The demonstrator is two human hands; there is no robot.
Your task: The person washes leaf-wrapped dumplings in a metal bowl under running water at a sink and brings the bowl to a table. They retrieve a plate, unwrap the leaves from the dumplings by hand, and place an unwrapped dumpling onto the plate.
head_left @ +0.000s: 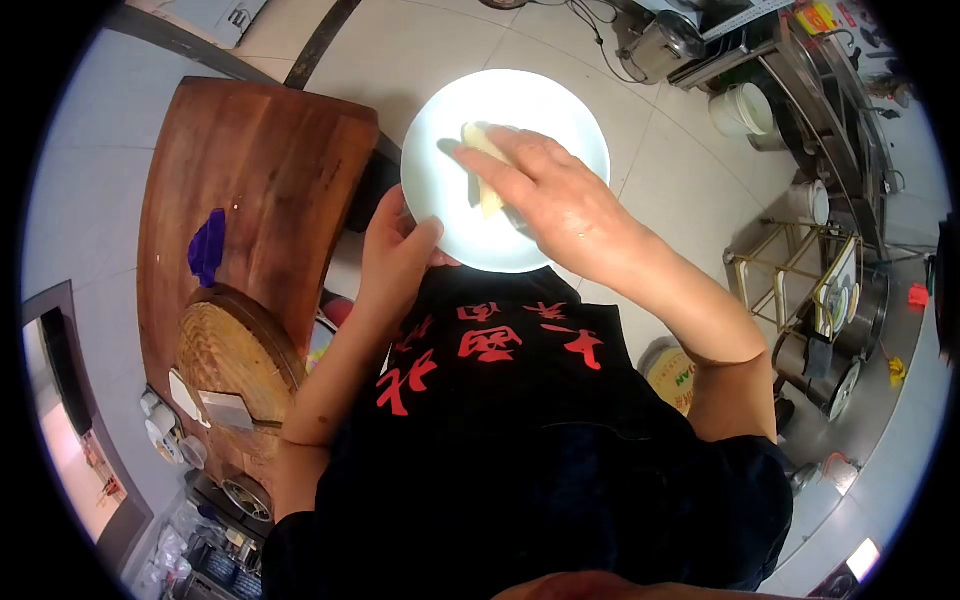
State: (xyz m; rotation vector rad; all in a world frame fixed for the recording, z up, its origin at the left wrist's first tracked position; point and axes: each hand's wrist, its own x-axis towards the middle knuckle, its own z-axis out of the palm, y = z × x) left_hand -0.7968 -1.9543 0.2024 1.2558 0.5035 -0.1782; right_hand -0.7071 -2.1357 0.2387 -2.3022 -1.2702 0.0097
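Note:
A white round plate (430, 150) is held up in front of my body, its inner face toward me. My left hand (405, 240) grips its lower left rim, the thumb lying over the edge and the fingers mostly hidden beneath. Inside the plate, my right hand (535, 185) is closed on a pale yellow cloth (488, 185), pressing it against the surface. Whether this piece is cloth or sponge is hard to tell. The skin of the right hand looks wet.
To the left stands a wooden table (270, 150) with a purple cloth (207, 248). A round chopping block (235, 345) carries a cleaver (228, 410). On the right are a metal rack (790, 270), a white bucket (742, 110) and a steel pot (662, 45).

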